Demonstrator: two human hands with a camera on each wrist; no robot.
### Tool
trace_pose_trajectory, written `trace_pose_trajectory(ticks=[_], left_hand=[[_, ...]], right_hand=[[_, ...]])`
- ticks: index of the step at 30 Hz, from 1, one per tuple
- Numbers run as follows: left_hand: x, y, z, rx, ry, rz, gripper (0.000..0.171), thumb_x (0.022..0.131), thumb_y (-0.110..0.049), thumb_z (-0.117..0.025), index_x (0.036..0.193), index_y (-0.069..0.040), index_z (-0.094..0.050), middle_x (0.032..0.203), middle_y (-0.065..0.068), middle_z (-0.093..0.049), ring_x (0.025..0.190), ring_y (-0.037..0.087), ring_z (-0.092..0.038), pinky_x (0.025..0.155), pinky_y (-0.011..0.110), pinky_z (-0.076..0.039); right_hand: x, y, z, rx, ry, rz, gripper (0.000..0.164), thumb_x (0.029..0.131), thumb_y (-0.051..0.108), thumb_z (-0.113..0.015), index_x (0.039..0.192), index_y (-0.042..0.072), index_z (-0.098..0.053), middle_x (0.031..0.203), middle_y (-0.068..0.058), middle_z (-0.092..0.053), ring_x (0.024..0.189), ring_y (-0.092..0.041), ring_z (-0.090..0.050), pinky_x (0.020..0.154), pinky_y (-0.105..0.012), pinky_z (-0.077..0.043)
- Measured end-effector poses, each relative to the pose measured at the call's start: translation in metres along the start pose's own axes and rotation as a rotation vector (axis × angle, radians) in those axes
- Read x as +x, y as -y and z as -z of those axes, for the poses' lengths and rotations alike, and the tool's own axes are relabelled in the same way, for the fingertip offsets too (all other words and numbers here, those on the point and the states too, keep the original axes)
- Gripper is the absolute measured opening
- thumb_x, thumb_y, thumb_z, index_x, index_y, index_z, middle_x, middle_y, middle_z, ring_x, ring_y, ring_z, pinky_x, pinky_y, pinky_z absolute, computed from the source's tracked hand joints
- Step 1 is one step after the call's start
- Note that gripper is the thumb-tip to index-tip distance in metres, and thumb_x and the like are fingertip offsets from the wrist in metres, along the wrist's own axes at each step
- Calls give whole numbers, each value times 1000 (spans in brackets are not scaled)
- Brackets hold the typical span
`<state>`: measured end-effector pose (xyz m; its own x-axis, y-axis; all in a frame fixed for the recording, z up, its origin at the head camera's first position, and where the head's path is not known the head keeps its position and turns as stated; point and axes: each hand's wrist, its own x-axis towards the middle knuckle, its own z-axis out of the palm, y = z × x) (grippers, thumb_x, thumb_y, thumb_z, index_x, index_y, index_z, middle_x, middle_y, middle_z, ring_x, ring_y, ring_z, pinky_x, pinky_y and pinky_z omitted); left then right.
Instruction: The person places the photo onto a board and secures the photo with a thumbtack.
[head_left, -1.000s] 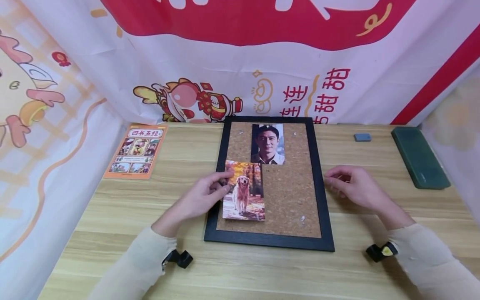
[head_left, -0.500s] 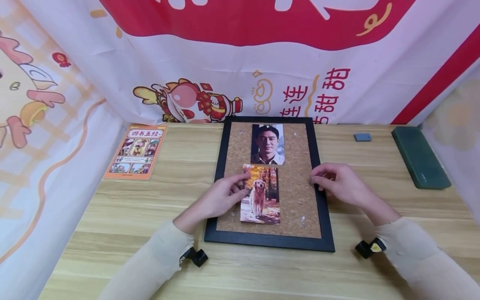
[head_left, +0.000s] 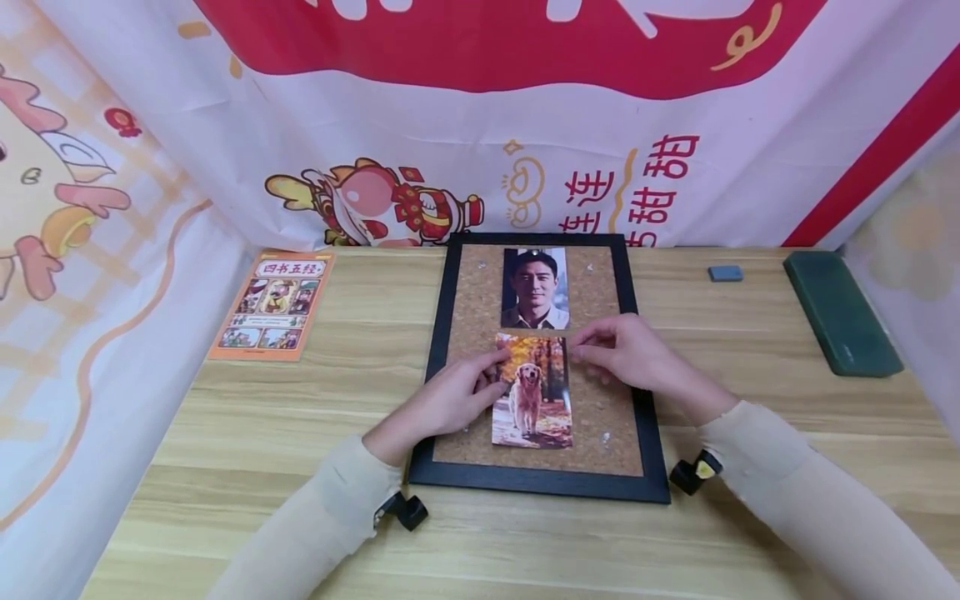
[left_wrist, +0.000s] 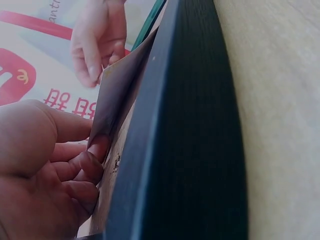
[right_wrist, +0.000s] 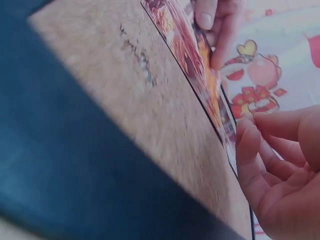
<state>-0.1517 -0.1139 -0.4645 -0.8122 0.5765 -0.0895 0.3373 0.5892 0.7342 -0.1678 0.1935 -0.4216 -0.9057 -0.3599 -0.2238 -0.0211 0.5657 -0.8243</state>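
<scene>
My left hand pinches the left edge of a photo of a golden retriever, thumb and fingers on either side of it. In the left wrist view the photo tilts up off the corkboard. The black-framed corkboard lies on the table under both hands. Beside the photo's upper right edge, my right hand holds thumb and forefinger pinched together over the cork. What sits between those fingertips looks like a small clear push pin, mostly hidden. A portrait photo is pinned above the dog photo.
Clear push pins stick in the cork near its corners. An orange booklet lies on the table at left. A small blue block and a dark green case lie at right. Printed cloth hangs behind the table.
The left hand has carried the dog photo rightward to below the portrait. The right hand has come left, from outside the frame's right side to beside the photo's upper right edge.
</scene>
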Motion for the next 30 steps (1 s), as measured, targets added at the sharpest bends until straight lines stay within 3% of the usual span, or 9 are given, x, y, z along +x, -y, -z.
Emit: trace_pose_trajectory(ticks=[13,21,30], left_hand=[[5,11,-7,47,1,29,57,110,-32,-62,162,-15,-50,91,-9,-65,68,7,-58,63,28,-50],[10,11,-10,78,8,37,56,109,-30,-63,161,-13,-50,95,-6,-65,74,8,-59,65,28,-50],[11,14,-12,112,7,50,56,109,-31,-64,161,-15,-52,94,-10,-65,74,9,-60,66,29,-51]], right_hand=[[39,19,-26,64,57,-13,14,105,5,-67,114,-3,-74,91,-14,-78,66,-17,-68,58,-33,-60],[51,19,-29,119,86,-92,15,106,3,-65,116,-4,-73,91,-14,-76,65,-16,-69,59,-32,-61],[60,27,-30,22,112,-108,11,105,5,-67,109,-2,-75,80,-9,-73,60,-13,-67,57,-30,-59]])
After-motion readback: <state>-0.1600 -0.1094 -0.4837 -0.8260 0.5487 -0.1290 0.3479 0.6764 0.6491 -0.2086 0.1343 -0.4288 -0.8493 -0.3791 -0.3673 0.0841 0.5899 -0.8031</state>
